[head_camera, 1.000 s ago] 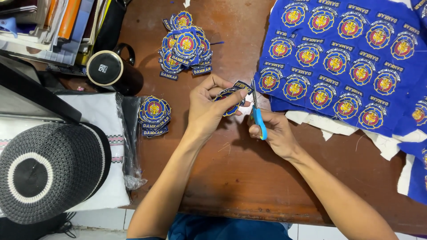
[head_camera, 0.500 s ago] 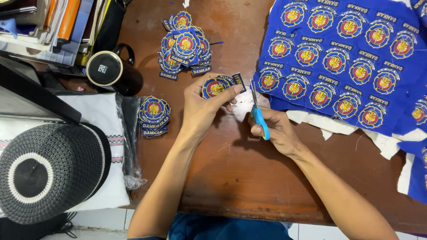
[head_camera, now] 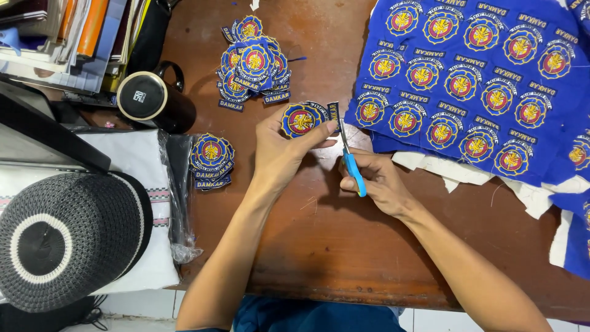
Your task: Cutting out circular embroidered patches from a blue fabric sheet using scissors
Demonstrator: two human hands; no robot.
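The left hand (head_camera: 279, 150) holds a round patch (head_camera: 301, 120) between the thumb and the fingers (head_camera: 322, 129), face up, just above the table (head_camera: 319, 246). The fingers are narrow and pinch the patch at its right edge. One second ago the patch was seen edge-on and dark between the fingers; half a second ago it was already turned flat, and now it sits slightly higher and more to the right. The right hand (head_camera: 381, 184) is closed around the blue handle of the scissors (head_camera: 350, 163). The blades point up, just right of the left fingertips, close to the patch. The right hand has moved very little. Right of the right fingers lies the blue cloth (head_camera: 491, 92) with uncut patches. Above the left fingers is a pile (head_camera: 252, 64) of cut patches, and left of them a small stack (head_camera: 212, 161).
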